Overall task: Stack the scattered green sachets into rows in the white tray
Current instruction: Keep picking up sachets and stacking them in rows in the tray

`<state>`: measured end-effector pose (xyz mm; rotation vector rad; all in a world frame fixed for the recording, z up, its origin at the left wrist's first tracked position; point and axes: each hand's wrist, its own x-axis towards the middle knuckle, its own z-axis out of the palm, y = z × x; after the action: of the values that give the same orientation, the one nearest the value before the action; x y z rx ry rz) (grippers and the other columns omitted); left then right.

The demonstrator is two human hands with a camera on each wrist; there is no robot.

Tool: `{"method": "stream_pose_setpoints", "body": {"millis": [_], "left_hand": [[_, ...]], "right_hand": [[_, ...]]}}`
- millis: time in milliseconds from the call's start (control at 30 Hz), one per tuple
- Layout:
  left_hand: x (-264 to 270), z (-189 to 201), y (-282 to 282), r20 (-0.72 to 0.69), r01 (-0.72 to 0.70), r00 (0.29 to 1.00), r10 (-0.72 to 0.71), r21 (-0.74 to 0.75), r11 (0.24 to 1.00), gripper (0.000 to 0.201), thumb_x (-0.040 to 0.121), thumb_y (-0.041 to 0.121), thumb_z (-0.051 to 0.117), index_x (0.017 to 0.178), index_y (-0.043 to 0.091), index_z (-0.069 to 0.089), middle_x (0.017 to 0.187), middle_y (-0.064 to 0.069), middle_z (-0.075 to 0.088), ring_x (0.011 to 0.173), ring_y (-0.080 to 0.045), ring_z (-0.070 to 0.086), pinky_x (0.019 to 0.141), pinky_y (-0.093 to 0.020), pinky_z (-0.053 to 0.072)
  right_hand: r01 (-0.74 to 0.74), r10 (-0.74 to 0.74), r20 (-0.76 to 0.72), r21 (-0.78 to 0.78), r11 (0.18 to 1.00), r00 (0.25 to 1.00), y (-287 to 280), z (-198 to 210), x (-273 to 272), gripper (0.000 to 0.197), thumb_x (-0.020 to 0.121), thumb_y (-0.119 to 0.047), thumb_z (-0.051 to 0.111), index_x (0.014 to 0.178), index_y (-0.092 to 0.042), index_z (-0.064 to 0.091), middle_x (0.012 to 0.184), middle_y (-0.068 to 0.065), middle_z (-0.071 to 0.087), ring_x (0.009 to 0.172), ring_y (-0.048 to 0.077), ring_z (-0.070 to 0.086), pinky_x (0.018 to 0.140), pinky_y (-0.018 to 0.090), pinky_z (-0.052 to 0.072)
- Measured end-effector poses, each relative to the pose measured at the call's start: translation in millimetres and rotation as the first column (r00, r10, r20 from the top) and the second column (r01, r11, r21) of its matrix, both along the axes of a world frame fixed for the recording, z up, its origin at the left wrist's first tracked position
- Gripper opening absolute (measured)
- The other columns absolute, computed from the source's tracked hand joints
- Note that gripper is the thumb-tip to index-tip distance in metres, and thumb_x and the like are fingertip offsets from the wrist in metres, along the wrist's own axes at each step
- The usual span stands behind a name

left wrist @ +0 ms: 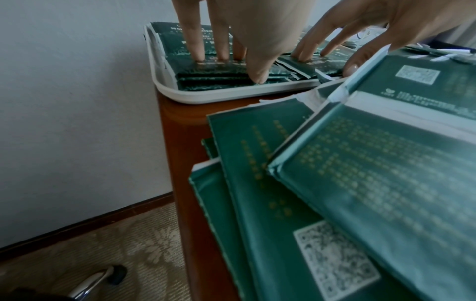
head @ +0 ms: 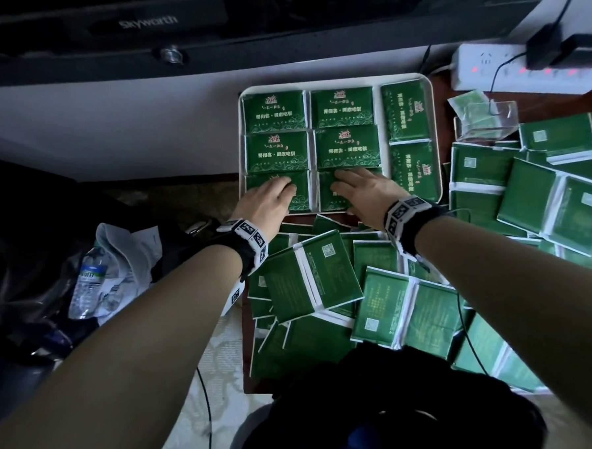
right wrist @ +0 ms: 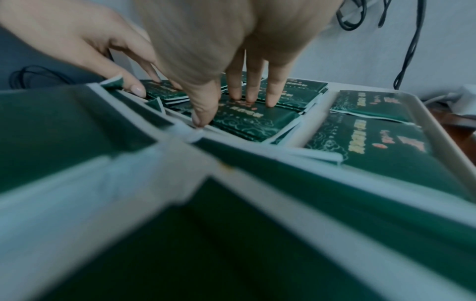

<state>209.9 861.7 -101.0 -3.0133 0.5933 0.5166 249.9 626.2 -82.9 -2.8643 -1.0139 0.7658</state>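
Sachets (head: 343,148) fill the white tray (head: 433,135) in rows at the counter's (left wrist: 177,142) far edge, printed faces up. I have both hands flat on the nearest row: my left hand (head: 268,199) presses the left stack, my right hand (head: 364,193) the stack beside it, fingers (left wrist: 195,44) straight and gripping nothing. Loose sachets (head: 305,279) lie heaped, backs up, just in front of the tray and to its right. A power strip (head: 522,71) sits behind them.
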Motion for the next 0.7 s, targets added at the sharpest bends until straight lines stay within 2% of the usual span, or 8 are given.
{"method": "stream_pose_setpoints", "body": {"millis": [233, 367, 433, 533, 600, 633, 700], "left_hand": [[1, -3, -2, 0.02, -0.002, 1.0, 0.002, -0.013, 1.0, 0.058, 0.091, 0.006, 0.065, 0.144, 0.009, 0.043, 0.152, -0.01, 0.038, 0.137, -0.027, 0.041, 0.103, -0.042, 0.046], [1, -5, 0, 0.025, 0.003, 1.0, -0.002, -0.052, 0.999, 0.059, 0.087, 0.001, 0.069, 0.141, 0.008, 0.047, 0.15, -0.012, 0.04, 0.133, -0.028, 0.047, 0.102, -0.041, 0.048], [-1, -4, 0, 0.027, 0.013, 1.0, -0.011, -0.07, 0.997, 0.06, 0.085, 0.0, 0.07, 0.14, 0.007, 0.048, 0.15, -0.012, 0.041, 0.131, -0.029, 0.049, 0.103, -0.04, 0.048], [-5, 5, -4, 0.028, 0.032, 0.999, -0.031, -0.063, 0.998, 0.06, 0.087, 0.003, 0.069, 0.142, 0.008, 0.046, 0.153, -0.011, 0.038, 0.136, -0.028, 0.044, 0.108, -0.04, 0.043], [-7, 18, -10, 0.04, 0.032, 0.999, -0.03, -0.042, 0.999, 0.057, 0.088, 0.003, 0.066, 0.141, 0.008, 0.047, 0.152, -0.01, 0.038, 0.134, -0.026, 0.046, 0.107, -0.038, 0.045], [-9, 28, -15, 0.037, 0.031, 0.999, -0.03, -0.037, 0.999, 0.053, 0.089, 0.002, 0.063, 0.14, 0.008, 0.048, 0.149, -0.009, 0.041, 0.128, -0.025, 0.051, 0.103, -0.038, 0.049], [-13, 48, -28, -0.003, 0.038, 0.999, -0.038, -0.011, 0.999, 0.044, 0.09, 0.002, 0.058, 0.133, 0.009, 0.052, 0.135, -0.008, 0.053, 0.107, -0.022, 0.061, 0.088, -0.035, 0.056]], "right_hand": [[0.016, -0.017, 0.021, 0.018, 1.0, 1.0, 0, -4, -1, 0.056, 0.097, -0.019, 0.057, 0.148, -0.02, 0.036, 0.159, 0.004, 0.028, 0.144, 0.026, 0.03, 0.116, 0.046, 0.033], [0.026, -0.027, 0.039, 0.022, 0.999, 0.999, 1, -5, -1, 0.058, 0.096, -0.013, 0.058, 0.149, -0.019, 0.035, 0.159, 0.004, 0.027, 0.144, 0.026, 0.029, 0.116, 0.045, 0.032], [0.042, -0.043, 0.054, 0.032, 0.999, 0.998, 1, -3, -3, 0.058, 0.095, -0.011, 0.058, 0.149, -0.019, 0.036, 0.159, 0.004, 0.028, 0.144, 0.026, 0.031, 0.115, 0.044, 0.035], [0.09, -0.093, 0.085, 0.046, 0.995, 0.992, -2, 7, -7, 0.056, 0.095, -0.007, 0.056, 0.147, -0.016, 0.038, 0.156, 0.005, 0.034, 0.14, 0.027, 0.035, 0.111, 0.042, 0.04], [0.156, -0.159, 0.08, 0.041, 0.987, 0.984, -5, 19, -10, 0.053, 0.094, -0.001, 0.051, 0.144, -0.015, 0.042, 0.146, 0.008, 0.046, 0.13, 0.028, 0.046, 0.101, 0.04, 0.048], [0.209, -0.211, 0.067, 0.045, 0.977, 0.975, -7, 28, -12, 0.052, 0.092, 0.001, 0.049, 0.142, -0.015, 0.044, 0.135, 0.01, 0.054, 0.118, 0.028, 0.055, 0.092, 0.039, 0.053], [0.331, -0.331, 0.015, 0.001, 0.944, 0.944, -11, 47, -18, 0.05, 0.091, 0.002, 0.046, 0.138, -0.017, 0.049, 0.11, 0.012, 0.063, 0.09, 0.026, 0.064, 0.072, 0.036, 0.058]]}}
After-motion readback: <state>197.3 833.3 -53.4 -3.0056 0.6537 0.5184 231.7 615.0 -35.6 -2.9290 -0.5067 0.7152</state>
